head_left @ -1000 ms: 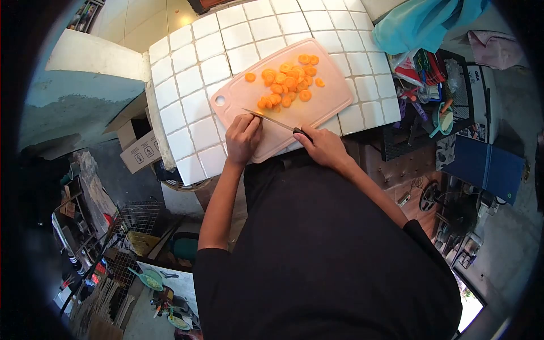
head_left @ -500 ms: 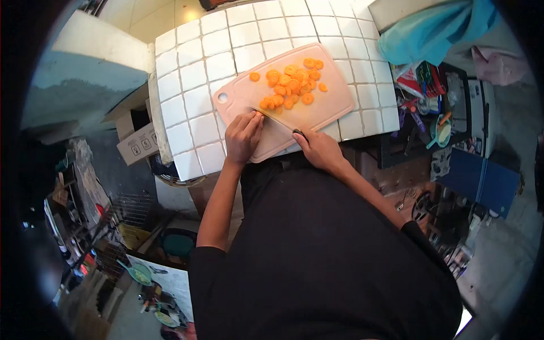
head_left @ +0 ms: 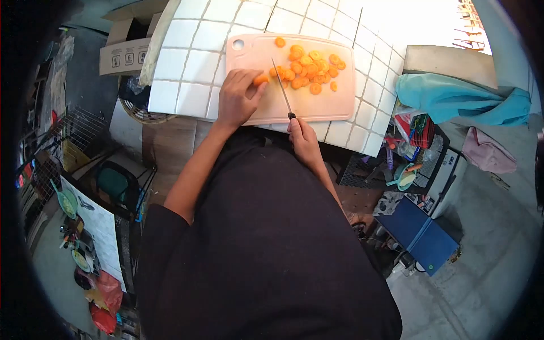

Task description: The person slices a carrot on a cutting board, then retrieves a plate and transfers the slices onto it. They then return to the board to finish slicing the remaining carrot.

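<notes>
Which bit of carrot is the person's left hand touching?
The carrot piece at the fingers of the left hand, left of the knife. It alone touches that hand; the loose slices lie clear of it on the cutting board.

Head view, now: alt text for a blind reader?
On a pink cutting board, the left hand holds a carrot piece while the right hand grips a knife, its blade between that piece and a cluster of carrot slices. The board lies on a white tiled counter; a turquoise cloth hangs beyond it.
</notes>
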{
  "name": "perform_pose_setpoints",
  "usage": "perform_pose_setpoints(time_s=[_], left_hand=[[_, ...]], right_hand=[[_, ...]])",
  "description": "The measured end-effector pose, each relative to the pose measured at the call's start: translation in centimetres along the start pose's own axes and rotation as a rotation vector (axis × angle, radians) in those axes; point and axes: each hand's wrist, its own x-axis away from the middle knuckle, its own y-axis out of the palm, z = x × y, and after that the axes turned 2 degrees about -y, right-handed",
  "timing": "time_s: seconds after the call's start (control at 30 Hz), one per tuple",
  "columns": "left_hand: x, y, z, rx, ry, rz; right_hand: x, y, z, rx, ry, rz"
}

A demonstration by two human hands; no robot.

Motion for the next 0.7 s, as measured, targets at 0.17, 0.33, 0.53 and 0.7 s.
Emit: perform_pose_setpoints(time_s=[0.17, 0.33, 0.53, 0.7], left_hand=[[0.1, 0.7, -0.1, -0.015, -0.049, 0.015], [0.2, 1.2, 0.0, -0.030, -0.046, 0.005], [0.5, 1.5, -0.6, 0.023, -0.048, 0.020], [0.5, 1.4, -0.5, 0.032, -0.036, 0.037]], right_hand=[[0.0, 0.3, -0.7, -0.038, -0.028, -0.034], [0.3, 0.3, -2.4, 0.165, -0.090, -0.011], [0.4, 0.4, -3.3, 0.258, -0.138, 0.000], [0.6, 0.4, -3.0, 0.323, -0.155, -0.004]])
